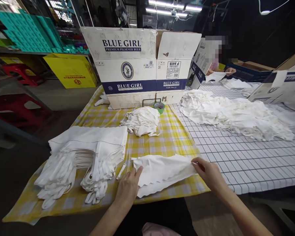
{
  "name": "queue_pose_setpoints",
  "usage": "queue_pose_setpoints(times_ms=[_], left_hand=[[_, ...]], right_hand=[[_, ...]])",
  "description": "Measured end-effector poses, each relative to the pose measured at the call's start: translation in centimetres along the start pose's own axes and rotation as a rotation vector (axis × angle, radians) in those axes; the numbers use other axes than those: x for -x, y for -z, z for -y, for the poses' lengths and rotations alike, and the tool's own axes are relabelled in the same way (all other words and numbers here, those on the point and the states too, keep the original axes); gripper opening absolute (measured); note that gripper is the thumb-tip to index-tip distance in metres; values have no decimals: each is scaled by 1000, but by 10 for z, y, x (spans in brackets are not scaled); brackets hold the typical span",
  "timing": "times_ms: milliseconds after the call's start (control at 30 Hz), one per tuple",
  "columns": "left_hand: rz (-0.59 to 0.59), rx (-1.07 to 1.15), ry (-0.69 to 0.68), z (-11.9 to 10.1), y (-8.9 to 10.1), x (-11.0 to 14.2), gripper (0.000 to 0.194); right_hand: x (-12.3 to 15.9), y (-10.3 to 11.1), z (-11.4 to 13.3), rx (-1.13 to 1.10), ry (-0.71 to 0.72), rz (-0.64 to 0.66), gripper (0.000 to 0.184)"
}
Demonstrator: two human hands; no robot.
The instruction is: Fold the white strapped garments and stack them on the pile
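Observation:
A white strapped garment (pixel 162 170) lies folded on the yellow checked cloth in front of me, its wavy lower edges slightly offset. My left hand (pixel 129 185) holds it by its left end, thumb on top, close to a thin strap with a small slider. At the opposite end, my right hand (pixel 207 170) pinches the corner between thumb and fingers. Left of my hands is a thick stack of similar white garments (pixel 88 141), with bundles of looped straps hanging toward me. A loose heap of white garments (pixel 144 119) sits just beyond my hands.
A large beer carton (pixel 135 70) stands at the back, with a roll of green tape (pixel 159 106) before it. On the white grid tablecloth (pixel 221 164) lies a long white fabric pile (pixel 236 113). Another person's hands (pixel 229 71) handle white fabric at the far right.

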State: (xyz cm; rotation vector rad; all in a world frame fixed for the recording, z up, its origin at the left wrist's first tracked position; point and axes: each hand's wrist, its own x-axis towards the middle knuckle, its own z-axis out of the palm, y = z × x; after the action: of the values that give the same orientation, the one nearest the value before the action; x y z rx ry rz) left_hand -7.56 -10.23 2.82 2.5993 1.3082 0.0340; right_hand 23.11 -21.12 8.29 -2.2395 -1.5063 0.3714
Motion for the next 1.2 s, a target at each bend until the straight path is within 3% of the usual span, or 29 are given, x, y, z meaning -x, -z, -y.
queue_pose_setpoints(times_ms=[167, 333, 467, 600, 667, 733, 800, 833, 900, 967, 1033, 1100, 1167, 1200], left_hand=[[-47, 54, 115, 5, 5, -1, 40], [-144, 300, 242, 21, 35, -14, 37], [-245, 399, 202, 17, 86, -52, 38], [-445, 442, 108, 7, 158, -93, 37], [-546, 427, 97, 2, 192, -97, 35], [-667, 336, 64, -5, 212, -85, 29], [-675, 248, 84, -13, 210, -61, 23], [-591, 228, 104, -18, 200, -48, 21], [-228, 248, 103, -27, 166, -23, 19], [128, 284, -55, -35, 130, -9, 21], [304, 384, -228, -42, 106, -11, 28], [211, 484, -282, -51, 105, -30, 39], [72, 571, -361, -63, 121, -59, 49], [64, 608, -443, -69, 134, -75, 55]], right_hand=[[1, 5, -1, 74, 36, 46, 22], [-9, 19, -14, 171, 96, 68, 29], [-48, 49, -8, 171, 91, 20, 24], [-95, 98, 17, -24, 97, -182, 25], [-107, 119, 28, -217, 100, -290, 28], [-110, 131, 33, -404, 110, -327, 31], [-108, 130, 28, -530, 95, -286, 32], [-106, 125, 23, -563, 69, -249, 32], [-104, 107, 11, -590, 5, -179, 31], [-102, 86, 4, -587, -6, -112, 30], [-98, 68, 9, -564, 105, 2, 31], [-93, 60, 26, -494, 297, 158, 34], [-86, 61, 49, -397, 485, 286, 36], [-82, 65, 62, -354, 559, 320, 36]])
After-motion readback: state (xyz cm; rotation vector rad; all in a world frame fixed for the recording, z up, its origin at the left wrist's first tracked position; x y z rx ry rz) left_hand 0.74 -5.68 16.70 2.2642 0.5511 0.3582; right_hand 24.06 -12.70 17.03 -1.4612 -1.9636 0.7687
